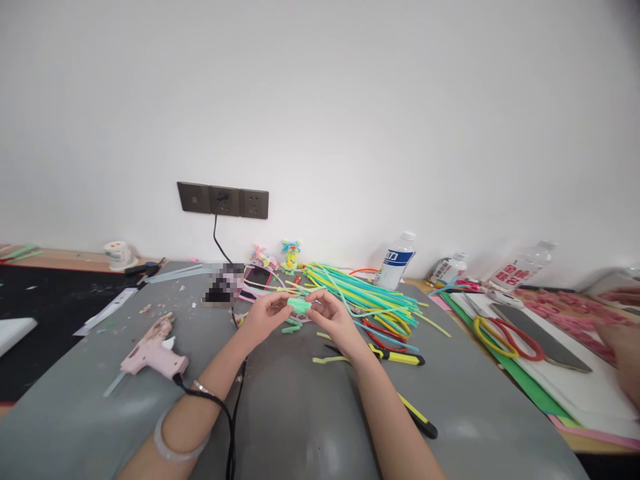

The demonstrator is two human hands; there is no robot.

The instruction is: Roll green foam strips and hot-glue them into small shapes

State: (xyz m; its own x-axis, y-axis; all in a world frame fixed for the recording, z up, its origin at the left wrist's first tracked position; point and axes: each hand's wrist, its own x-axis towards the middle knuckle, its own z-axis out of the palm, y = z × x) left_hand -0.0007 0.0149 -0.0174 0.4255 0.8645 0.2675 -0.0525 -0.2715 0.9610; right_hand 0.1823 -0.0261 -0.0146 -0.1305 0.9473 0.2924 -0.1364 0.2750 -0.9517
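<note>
Between my two hands is a short mint-green piece [299,306], which looks like pipe cleaner wound or packed together. My left hand [265,318] pinches its left end, and the fingers of my right hand [334,321] close on its right end. Just below it a small bent green pipe cleaner [291,329] lies on the grey table mat [300,413]. Behind and to the right of my right hand spreads a large pile of pipe cleaners [365,293] in teal, yellow and green. My right forearm partly hides pliers with yellow-and-black handles [400,357].
A pink glue gun [155,353] lies left, its black cord [233,420] running under my left forearm. A bottle [395,261] and a small yellow-and-blue figure [291,256] stand near the wall. Red-and-yellow-handled scissors [510,339] lie right, near another person's hand [623,353].
</note>
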